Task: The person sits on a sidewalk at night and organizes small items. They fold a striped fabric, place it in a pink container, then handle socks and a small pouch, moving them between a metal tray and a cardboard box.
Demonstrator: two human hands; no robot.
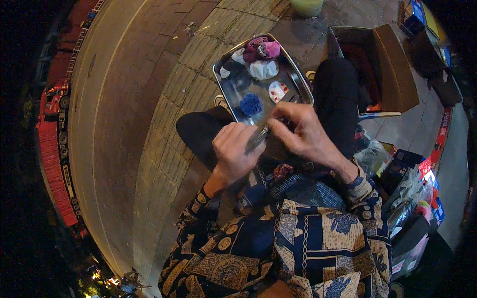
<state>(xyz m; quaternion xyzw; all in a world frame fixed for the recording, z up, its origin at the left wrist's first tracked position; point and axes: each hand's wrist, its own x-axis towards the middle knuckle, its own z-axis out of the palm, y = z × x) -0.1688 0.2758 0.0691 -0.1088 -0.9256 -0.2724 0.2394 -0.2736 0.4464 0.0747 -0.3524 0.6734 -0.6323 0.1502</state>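
My left hand (238,143) is closed around a narrow dark strip (257,139) with a pale toothed edge, possibly a zipper. Close by on the right, the thumb and fingertips of my right hand (298,126) are drawn together at the strip's upper end. Whether they grip it is hidden. Just beyond both hands lies a metal tray (296,76). In it are a fuzzy blue ball (250,104), a white piece with red spots (276,91), a bunched white cloth (264,69) and crumpled pink and maroon cloth (262,49).
An open cardboard box (398,70) stands right of my bent knee (333,80). Clear plastic bags (372,154) and several packages pile up beside my right side. A pale green bucket (306,7) is at the top. Along the road at left is a red truck (57,175).
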